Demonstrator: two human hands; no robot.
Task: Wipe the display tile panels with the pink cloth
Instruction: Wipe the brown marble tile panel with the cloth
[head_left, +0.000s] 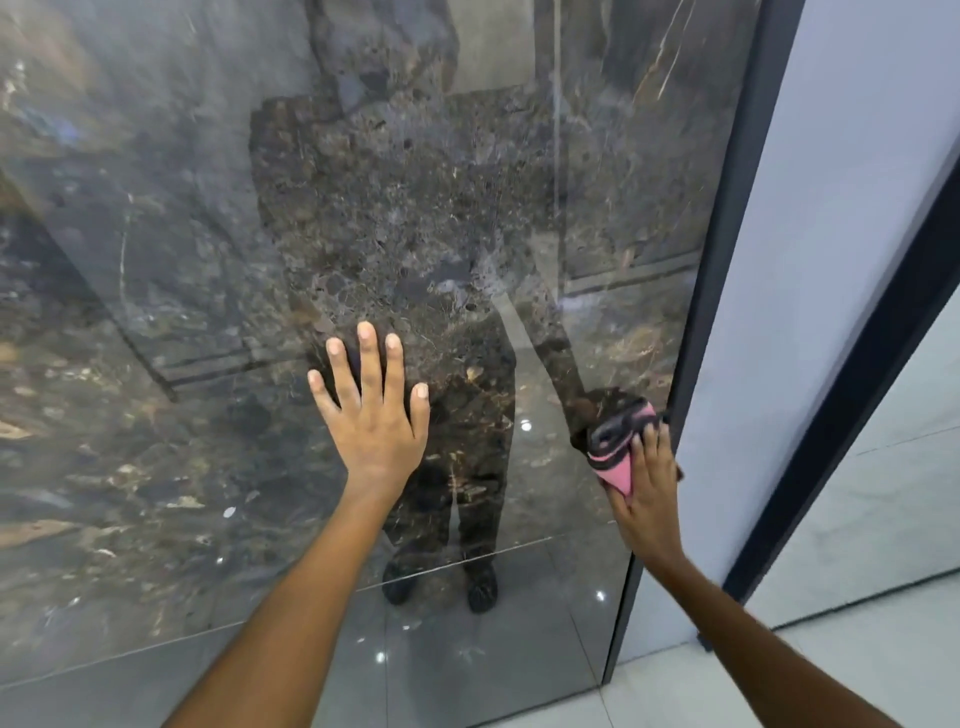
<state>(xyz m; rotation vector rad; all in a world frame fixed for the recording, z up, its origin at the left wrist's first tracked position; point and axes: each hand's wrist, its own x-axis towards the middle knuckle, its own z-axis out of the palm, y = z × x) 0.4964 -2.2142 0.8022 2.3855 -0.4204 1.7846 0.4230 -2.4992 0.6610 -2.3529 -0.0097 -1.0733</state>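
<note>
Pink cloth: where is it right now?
Head view, lower right: the pink cloth is pressed against the dark tile panel under the right hand, beside the panel's dark frame.

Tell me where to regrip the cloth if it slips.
Take the bunched upper end of the cloth, coming from the left: the right hand covers its lower part, and the frame blocks the right side.
</note>
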